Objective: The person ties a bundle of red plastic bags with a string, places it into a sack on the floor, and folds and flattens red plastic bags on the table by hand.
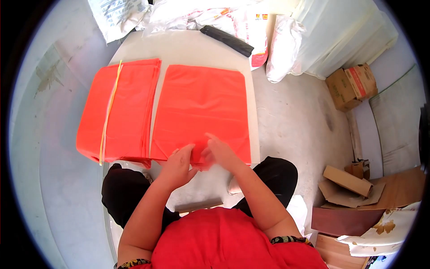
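Observation:
A flat stack of red plastic bags (201,103) lies on the pale table in front of me. At its near edge is my left hand (179,167), fingertips on the red plastic and thumb apart from them, lower down. My right hand (217,153) hovers over the same edge just to the right, index finger stretched out, the other fingertips blurred. Between the two hands the red film looks creased. Left of this stack lies a thicker red bundle (127,103) with a yellow strap (110,107) across it.
A black roll (227,40) lies at the table's (179,47) far end, near white printed sacks (215,18). A white wrapped roll (284,49) stands beyond it. Cardboard boxes (351,87) sit at the right wall; opened cardboard (349,186) rests on a wooden cabinet (398,190).

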`<move>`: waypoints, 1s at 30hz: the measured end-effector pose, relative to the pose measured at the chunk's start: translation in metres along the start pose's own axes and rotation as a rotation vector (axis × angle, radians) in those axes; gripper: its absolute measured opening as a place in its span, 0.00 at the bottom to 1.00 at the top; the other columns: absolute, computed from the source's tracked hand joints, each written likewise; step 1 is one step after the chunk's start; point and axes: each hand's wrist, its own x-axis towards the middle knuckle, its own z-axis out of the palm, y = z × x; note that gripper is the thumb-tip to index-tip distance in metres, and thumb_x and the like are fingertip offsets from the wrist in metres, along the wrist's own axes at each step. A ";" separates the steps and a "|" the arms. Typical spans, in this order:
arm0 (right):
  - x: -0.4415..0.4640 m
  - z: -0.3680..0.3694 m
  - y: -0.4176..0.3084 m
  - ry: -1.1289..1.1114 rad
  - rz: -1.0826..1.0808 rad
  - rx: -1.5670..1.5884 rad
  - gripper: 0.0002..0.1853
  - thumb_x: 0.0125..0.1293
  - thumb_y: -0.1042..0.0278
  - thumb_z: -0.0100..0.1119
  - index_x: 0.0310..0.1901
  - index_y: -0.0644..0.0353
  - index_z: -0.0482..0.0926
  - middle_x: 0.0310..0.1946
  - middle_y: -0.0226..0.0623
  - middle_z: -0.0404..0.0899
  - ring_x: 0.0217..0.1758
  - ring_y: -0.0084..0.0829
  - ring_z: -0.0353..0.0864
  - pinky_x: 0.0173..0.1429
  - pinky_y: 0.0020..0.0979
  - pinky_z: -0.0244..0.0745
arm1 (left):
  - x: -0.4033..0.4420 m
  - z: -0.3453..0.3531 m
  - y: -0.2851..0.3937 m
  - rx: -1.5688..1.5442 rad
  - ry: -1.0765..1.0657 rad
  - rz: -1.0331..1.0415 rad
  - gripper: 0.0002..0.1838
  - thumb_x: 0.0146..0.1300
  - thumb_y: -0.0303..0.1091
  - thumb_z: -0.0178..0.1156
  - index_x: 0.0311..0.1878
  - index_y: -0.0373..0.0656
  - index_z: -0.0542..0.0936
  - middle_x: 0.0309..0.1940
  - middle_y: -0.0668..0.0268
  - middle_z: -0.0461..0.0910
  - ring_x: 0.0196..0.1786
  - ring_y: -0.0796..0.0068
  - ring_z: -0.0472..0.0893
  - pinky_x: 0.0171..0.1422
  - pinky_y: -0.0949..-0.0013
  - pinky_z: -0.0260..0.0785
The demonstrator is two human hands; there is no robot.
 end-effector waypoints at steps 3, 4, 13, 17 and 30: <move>0.000 0.000 0.002 0.005 -0.052 -0.065 0.25 0.86 0.56 0.49 0.74 0.63 0.71 0.43 0.42 0.87 0.42 0.29 0.85 0.53 0.32 0.80 | 0.000 -0.001 0.003 0.081 0.082 0.113 0.39 0.61 0.35 0.75 0.74 0.39 0.72 0.66 0.49 0.76 0.68 0.49 0.76 0.72 0.52 0.70; -0.001 0.000 0.002 0.009 -0.071 -0.111 0.24 0.85 0.57 0.50 0.73 0.63 0.72 0.44 0.43 0.87 0.43 0.31 0.86 0.53 0.33 0.81 | 0.001 -0.001 0.003 0.140 0.057 0.124 0.38 0.61 0.35 0.75 0.73 0.39 0.73 0.65 0.49 0.77 0.66 0.48 0.77 0.71 0.52 0.71; -0.027 -0.024 0.028 0.349 -0.568 -0.612 0.13 0.80 0.71 0.53 0.57 0.67 0.83 0.49 0.49 0.87 0.54 0.42 0.87 0.59 0.41 0.81 | 0.011 0.011 -0.002 0.201 0.108 0.111 0.33 0.61 0.36 0.74 0.69 0.38 0.78 0.61 0.48 0.76 0.64 0.47 0.76 0.69 0.50 0.71; -0.052 -0.054 0.017 0.552 -0.240 -0.276 0.14 0.78 0.74 0.51 0.57 0.66 0.84 0.52 0.47 0.86 0.57 0.46 0.85 0.64 0.38 0.78 | 0.012 0.015 -0.001 0.285 0.123 0.077 0.33 0.62 0.38 0.74 0.69 0.40 0.78 0.65 0.48 0.74 0.67 0.47 0.74 0.71 0.51 0.70; -0.044 -0.068 0.054 0.401 -0.576 -0.795 0.14 0.63 0.83 0.59 0.50 0.65 0.85 0.58 0.43 0.83 0.66 0.50 0.77 0.69 0.44 0.75 | 0.013 0.022 -0.010 0.426 0.138 0.169 0.36 0.59 0.42 0.74 0.69 0.38 0.77 0.74 0.56 0.72 0.74 0.52 0.72 0.75 0.50 0.67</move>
